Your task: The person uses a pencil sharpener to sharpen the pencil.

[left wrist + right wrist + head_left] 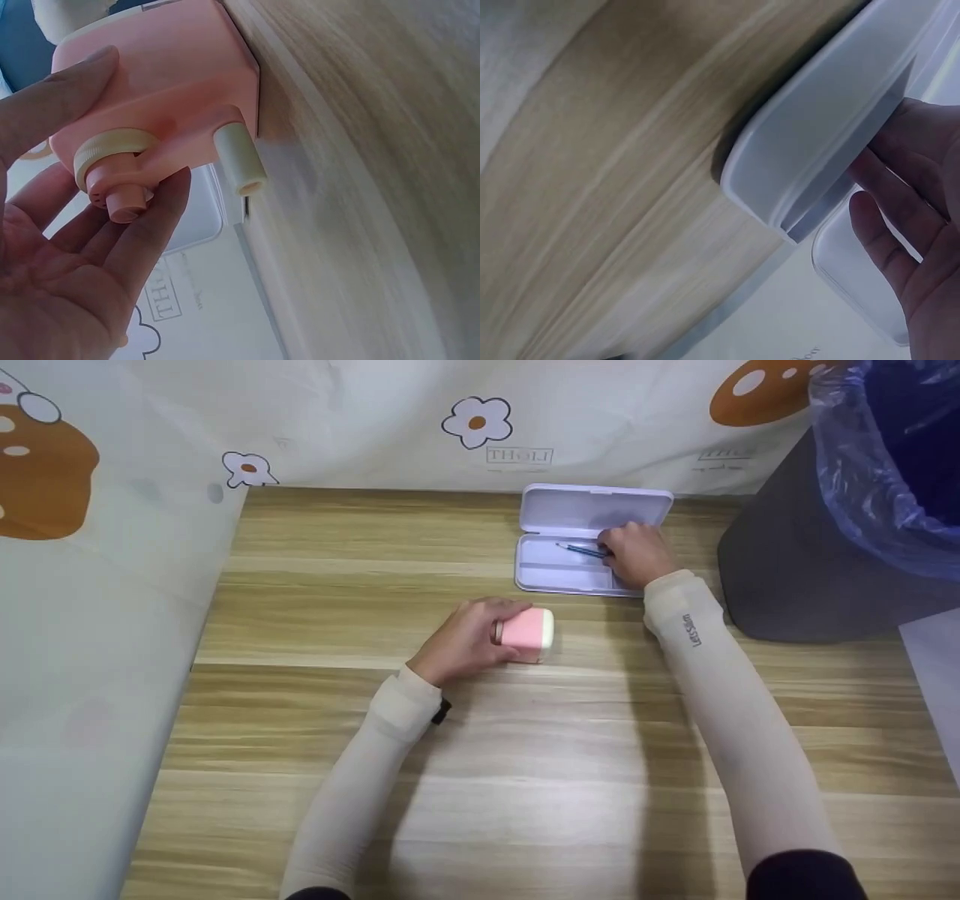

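My left hand [476, 639] grips a pink crank pencil sharpener [523, 634] with a cream end, low over the table. In the left wrist view the thumb lies on the pink body, while fingers curl below the cream ring and crank; the crank ends in a cream handle [240, 159]. A pale lilac pencil case [564, 577] lies with its lid up behind the sharpener. Reaching into its right part, my right hand [637, 553] holds the end of a dark pencil [581, 550], whose point faces left. In the right wrist view the case wall hides some fingertips.
A grey bin [780, 547] with a clear bag liner stands to the right of the case. Behind the wooden table [315, 622] hangs a pale patterned sheet [375, 427], which also runs along the left side.
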Demonstrator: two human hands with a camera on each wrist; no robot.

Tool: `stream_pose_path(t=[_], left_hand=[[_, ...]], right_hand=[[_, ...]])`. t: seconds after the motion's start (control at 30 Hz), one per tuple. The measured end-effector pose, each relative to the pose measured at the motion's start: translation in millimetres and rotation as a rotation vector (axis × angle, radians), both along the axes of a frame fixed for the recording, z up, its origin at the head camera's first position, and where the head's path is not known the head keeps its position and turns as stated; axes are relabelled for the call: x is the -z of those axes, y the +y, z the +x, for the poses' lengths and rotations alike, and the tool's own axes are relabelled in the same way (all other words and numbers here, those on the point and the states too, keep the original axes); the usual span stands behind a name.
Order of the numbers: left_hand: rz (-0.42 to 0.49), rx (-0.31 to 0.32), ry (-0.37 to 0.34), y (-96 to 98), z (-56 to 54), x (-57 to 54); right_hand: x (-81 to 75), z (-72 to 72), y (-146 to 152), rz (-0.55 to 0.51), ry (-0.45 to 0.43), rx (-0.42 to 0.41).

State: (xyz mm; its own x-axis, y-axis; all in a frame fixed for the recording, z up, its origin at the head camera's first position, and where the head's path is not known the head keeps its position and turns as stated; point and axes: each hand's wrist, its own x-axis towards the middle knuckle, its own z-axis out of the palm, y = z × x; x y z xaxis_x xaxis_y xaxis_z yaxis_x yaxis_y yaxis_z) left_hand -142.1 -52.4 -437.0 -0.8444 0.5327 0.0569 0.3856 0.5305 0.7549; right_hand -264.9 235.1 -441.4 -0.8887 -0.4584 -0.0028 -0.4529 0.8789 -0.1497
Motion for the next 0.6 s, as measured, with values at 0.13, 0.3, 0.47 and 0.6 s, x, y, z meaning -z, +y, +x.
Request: stream_pose_path(t=[0.13,0.3,0.47,0.6], left_hand=[[0.034,-0.012,-0.009,-2.1,-0.1,1.6],[0.109,-0.031,-0.01,-7.2,-1.7,5.4],[0.208,-0.059,-0.013,-9.0,-1.4,-2.8],[0.284,-0.068,0.019,-8.1,0.8,-20.4]], right_hand=[[-2.8,9.4,2,-0.124,0.024,0.021],[-14.3,35.3,1,-0.366,-0.048,0.031],[-29.4,62.7,-4,-0.476,-0.237,-0.05],[-44.3,81.4,-11,-0.506,-0.346,-0.14]])
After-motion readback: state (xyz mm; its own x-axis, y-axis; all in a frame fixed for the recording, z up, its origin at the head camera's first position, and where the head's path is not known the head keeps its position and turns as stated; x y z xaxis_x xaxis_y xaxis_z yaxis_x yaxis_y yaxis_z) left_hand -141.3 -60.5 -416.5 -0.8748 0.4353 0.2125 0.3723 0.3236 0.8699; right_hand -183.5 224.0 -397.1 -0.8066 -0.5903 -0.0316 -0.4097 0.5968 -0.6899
